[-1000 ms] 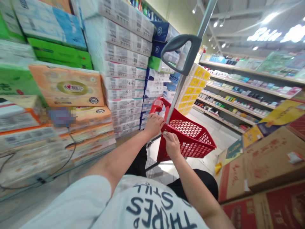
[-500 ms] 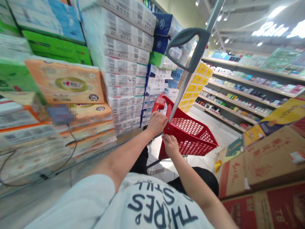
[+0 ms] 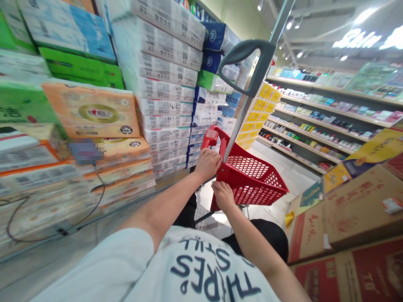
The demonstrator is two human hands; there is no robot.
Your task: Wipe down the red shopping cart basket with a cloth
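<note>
A red rolling shopping basket (image 3: 256,191) with perforated walls stands in front of me, and its inside shows no goods. From its near end rises a long metal pull handle with a grey loop grip (image 3: 248,67). My left hand (image 3: 208,163) is closed over the basket's near rim, beside the foot of the metal pole and just below a red carrying handle (image 3: 210,138). Lower down, my right hand (image 3: 224,195) has its fingers curled against the near edge of the basket; the fingertips are partly hidden.
Stacked tissue packs (image 3: 107,113) and tall white-wrapped bundles (image 3: 166,92) line the left. Cardboard cartons (image 3: 365,205) are piled close on the right. Shelves of small boxed products (image 3: 330,113) stand behind the basket. A dark cable (image 3: 102,193) hangs along the left stack.
My right hand has slid slightly left and down along the basket's near edge. My left hand stays on the rim. The tissue packs at left appear shifted a little rightward.
</note>
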